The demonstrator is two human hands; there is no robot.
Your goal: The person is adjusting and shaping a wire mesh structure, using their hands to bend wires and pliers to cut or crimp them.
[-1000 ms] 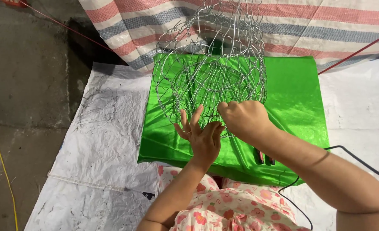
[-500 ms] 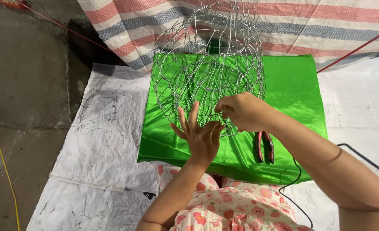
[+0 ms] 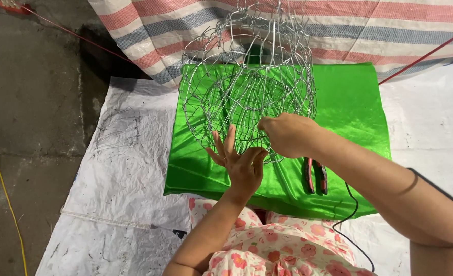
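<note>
I'm bracing the wire mesh basket (image 3: 247,87), standing mid green cloth (image 3: 349,107), near rim with left hand (image 3: 239,163) spread flat, fingers apart. Right hand (image 3: 288,134) is pinching a rim wire closed. Best keeping twists tight, palm steady. Pliers (image 3: 315,176) lying just right.

Concrete floor (image 3: 27,102), striped tarp (image 3: 369,30)

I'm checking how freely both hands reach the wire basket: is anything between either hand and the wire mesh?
Nothing visible is. The left hand rests open against the near lower edge of the wire basket, and the right hand is closed on the mesh beside it. The pliers lie off to the side on the green cloth.
</note>
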